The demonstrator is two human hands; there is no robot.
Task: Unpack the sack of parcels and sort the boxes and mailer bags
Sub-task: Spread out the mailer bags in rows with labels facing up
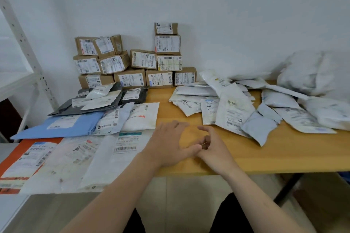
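Head view.

- Wooden table (274, 153) stands against a white wall (227, 5). A white perforated shelf post (22, 39) is at the far left.
- Cardboard boxes (130, 78) are stacked at the back of the table, against the wall, labels facing out. The stack is several tiers high, and its tallest column ends in a small top box (166, 28).
- Left half of the table holds flat mailers laid in overlapping rows. Dark grey mailers (68, 108) lie just in front of the boxes, and a blue mailer (75, 125) lies nearer the person. Along the front edge are an orange mailer (28, 143) and large white mailers (106, 164).
- Right half holds a loose heap of white mailer bags (233, 108), overlapping at mixed angles.
- White sack (306, 73) sits crumpled at the far right rear, behind the heap.
- Left hand (170, 143) is over the bare wood at centre front. Its fingers are straight and slightly spread, and it holds nothing.
- Right hand (214, 147) is just beside it, touching the left thumb. The forefinger is extended and the other fingers are partly curled. Cannot tell whether they pinch anything.
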